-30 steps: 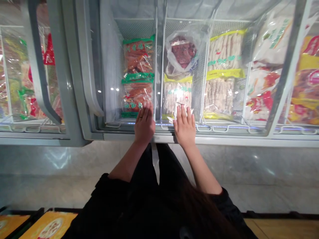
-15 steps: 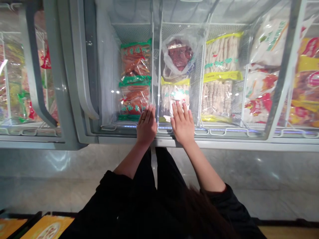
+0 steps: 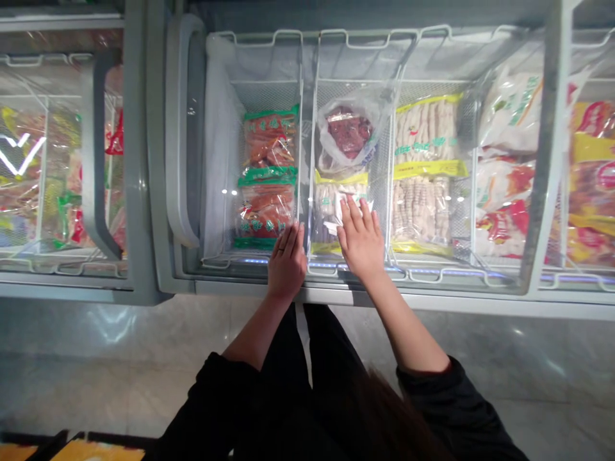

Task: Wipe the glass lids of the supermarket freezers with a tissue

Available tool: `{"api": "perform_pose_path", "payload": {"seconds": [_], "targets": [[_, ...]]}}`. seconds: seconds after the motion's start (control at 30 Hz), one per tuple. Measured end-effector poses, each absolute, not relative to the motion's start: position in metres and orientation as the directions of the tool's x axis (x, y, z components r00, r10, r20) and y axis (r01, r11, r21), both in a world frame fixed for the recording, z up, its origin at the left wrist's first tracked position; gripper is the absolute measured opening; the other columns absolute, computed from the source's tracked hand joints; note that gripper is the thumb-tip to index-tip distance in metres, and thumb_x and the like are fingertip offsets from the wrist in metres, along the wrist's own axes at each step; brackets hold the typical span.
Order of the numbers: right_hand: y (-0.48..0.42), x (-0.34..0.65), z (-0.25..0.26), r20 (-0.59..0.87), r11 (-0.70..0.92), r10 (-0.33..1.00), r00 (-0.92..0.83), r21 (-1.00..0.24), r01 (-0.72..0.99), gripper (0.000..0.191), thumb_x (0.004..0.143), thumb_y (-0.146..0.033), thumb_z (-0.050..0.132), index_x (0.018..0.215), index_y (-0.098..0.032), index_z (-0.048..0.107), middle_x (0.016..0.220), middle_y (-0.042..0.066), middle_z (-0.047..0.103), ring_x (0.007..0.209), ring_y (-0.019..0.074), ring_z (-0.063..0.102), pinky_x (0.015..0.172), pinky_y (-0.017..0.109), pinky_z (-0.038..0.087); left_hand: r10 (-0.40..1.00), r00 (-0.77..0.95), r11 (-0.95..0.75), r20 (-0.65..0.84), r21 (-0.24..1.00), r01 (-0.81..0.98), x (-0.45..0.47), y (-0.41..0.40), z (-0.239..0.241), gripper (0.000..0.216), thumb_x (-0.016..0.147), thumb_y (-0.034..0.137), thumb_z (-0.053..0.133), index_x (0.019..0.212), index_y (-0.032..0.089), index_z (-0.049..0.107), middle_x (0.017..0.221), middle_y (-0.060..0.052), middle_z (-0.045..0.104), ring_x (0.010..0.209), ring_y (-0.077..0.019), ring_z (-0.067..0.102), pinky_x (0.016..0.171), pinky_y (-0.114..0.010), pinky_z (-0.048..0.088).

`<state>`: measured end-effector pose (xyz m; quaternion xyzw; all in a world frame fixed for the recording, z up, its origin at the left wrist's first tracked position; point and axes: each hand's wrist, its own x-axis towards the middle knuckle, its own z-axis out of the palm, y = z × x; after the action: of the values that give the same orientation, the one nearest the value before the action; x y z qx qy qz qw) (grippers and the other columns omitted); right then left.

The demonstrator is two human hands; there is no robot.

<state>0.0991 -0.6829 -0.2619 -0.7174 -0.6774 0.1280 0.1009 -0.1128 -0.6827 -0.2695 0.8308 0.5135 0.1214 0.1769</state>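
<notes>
Since the earlier frame, the right hand [image 3: 362, 240] has slid a little farther over the glass lid [image 3: 461, 218], away from the body, while the left hand keeps nearly the same spot; the view has tipped too, so more of the freezer's far end shows.

Going from the left, the neighbouring bay holds mixed packets [image 3: 24, 186] behind its own grey handle [image 3: 98, 160]. Next comes the pale curved handle [image 3: 180, 134] of the lid in front of the person. Below it, the first compartment has two green-edged packs [image 3: 269, 141] of reddish sticks, set one behind the other, labels up, probably so they can be read through the glass.

The left hand [image 3: 287, 261] lies flat by the near edge, fingers together and grasping nothing, perhaps as a brace. To its right, the right hand is spread out rather than clenched, over a white tissue [image 3: 331, 226] on the glass; the flat palm likely keeps it pressed down. Whether any finger pinches it, I cannot tell.

Beneath the glass there, a compartment holds a clear bag [image 3: 327, 153] with something dark red and a yellow-edged pack [image 3: 331, 186]. Then come two packs of pale slices [image 3: 425, 205], white-and-red bags [image 3: 504, 211], and yellow bags [image 3: 593, 192] past the frame.
</notes>
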Motion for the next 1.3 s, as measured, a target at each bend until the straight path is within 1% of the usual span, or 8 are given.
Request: {"api": "perform_pose_path", "payload": {"seconds": [0.13, 0.3, 0.53, 0.73, 0.87, 0.97, 1.2, 1.3], "targets": [[-0.702, 0.082, -0.26, -0.073, -0.04, 0.997, 0.018, -0.316, 0.948, 0.068, 0.115, -0.033, 0.032, 0.178, -0.025, 0.006, 0.181, 0.004, 0.031, 0.168, 0.0299, 0.028, 0.134, 0.057, 0.029, 0.903, 0.429, -0.398, 0.017, 0.408, 0.822, -0.111, -0.683, -0.267, 0.083, 0.102, 0.007, 0.045, 0.177, 0.022, 0.014, 0.172, -0.015, 0.047, 0.163, -0.0285, 0.04, 0.132, -0.05, 0.043], [-0.652, 0.088, -0.262, -0.079, 0.122, 0.984, -0.157, -0.339, 0.933, 0.065, 0.114, -0.032, 0.035, 0.177, -0.028, 0.018, 0.18, 0.0, 0.032, 0.168, 0.026, 0.029, 0.137, 0.051, 0.026, 0.9, 0.436, -0.396, -0.003, 0.413, 0.82, -0.112, -0.681, -0.264, 0.078, 0.1, 0.006, 0.044, 0.175, 0.019, 0.027, 0.172, -0.014, 0.048, 0.163, -0.0283, 0.039, 0.133, -0.047, 0.042], [-0.663, 0.096, -0.263, -0.029, -0.041, 0.999, 0.033, -0.348, 0.937, 0.064, 0.116, -0.033, 0.031, 0.177, -0.025, 0.017, 0.18, 0.005, 0.034, 0.168, 0.0295, 0.026, 0.135, 0.058, 0.027, 0.896, 0.444, -0.416, 0.022, 0.393, 0.82, -0.114, -0.682, -0.268, 0.079, 0.1, 0.006, 0.043, 0.175, 0.017, 0.025, 0.17, -0.016, 0.05, 0.16, -0.0291, 0.044, 0.129, -0.047, 0.047], [-0.636, 0.078, -0.256, -0.093, 0.131, 0.981, -0.171, -0.339, 0.932, 0.06, 0.115, -0.032, 0.035, 0.175, -0.028, 0.029, 0.179, 0.0, 0.036, 0.168, 0.0261, 0.029, 0.136, 0.05, 0.028, 0.872, 0.486, -0.46, 0.053, 0.425, 0.779, -0.115, -0.678, -0.257, 0.078, 0.102, 0.004, 0.04, 0.176, 0.014, 0.019, 0.172, -0.017, 0.046, 0.163, -0.0263, 0.04, 0.132, -0.046, 0.043], [-0.614, 0.1, -0.254, -0.12, 0.034, 0.99, -0.073, -0.298, 0.954, 0.061, 0.115, -0.035, 0.033, 0.176, -0.026, 0.026, 0.18, 0.0, 0.032, 0.169, 0.0276, 0.025, 0.136, 0.053, 0.027, 0.81, 0.574, -0.569, 0.118, 0.394, 0.722, -0.115, -0.638, -0.247, 0.079, 0.102, 0.004, 0.041, 0.176, 0.014, 0.017, 0.172, -0.014, 0.048, 0.164, -0.0238, 0.036, 0.136, -0.043, 0.036], [-0.631, 0.1, -0.253, -0.127, -0.069, 0.991, 0.035, -0.271, 0.96, 0.063, 0.116, -0.035, 0.03, 0.177, -0.025, 0.02, 0.181, 0.003, 0.03, 0.169, 0.0295, 0.024, 0.135, 0.057, 0.029, 0.784, 0.6, -0.612, 0.16, 0.36, 0.704, -0.111, -0.585, -0.247, 0.076, 0.103, 0.005, 0.044, 0.175, 0.013, 0.023, 0.17, -0.014, 0.05, 0.164, -0.0246, 0.037, 0.136, -0.044, 0.035], [-0.604, 0.077, -0.255, -0.133, 0.046, 0.987, -0.086, -0.278, 0.959, 0.062, 0.115, -0.032, 0.035, 0.176, -0.03, 0.025, 0.179, -0.001, 0.034, 0.168, 0.0273, 0.029, 0.136, 0.053, 0.028, 0.746, 0.666, -0.628, 0.003, 0.337, 0.702, -0.084, -0.489, -0.256, 0.066, 0.103, 0.01, 0.041, 0.169, 0.007, 0.037, 0.175, -0.015, 0.042, 0.166, -0.0257, 0.034, 0.138, -0.048, 0.031], [-0.579, 0.097, -0.256, -0.111, -0.004, 0.993, -0.027, -0.267, 0.964, 0.062, 0.115, -0.034, 0.034, 0.176, -0.029, 0.024, 0.18, 0.0, 0.034, 0.168, 0.0274, 0.027, 0.136, 0.054, 0.028, 0.75, 0.661, -0.622, -0.006, 0.33, 0.71, -0.077, -0.479, -0.259, 0.065, 0.103, 0.011, 0.041, 0.168, 0.007, 0.039, 0.176, -0.013, 0.04, 0.166, -0.0253, 0.034, 0.138, -0.048, 0.03]]}}
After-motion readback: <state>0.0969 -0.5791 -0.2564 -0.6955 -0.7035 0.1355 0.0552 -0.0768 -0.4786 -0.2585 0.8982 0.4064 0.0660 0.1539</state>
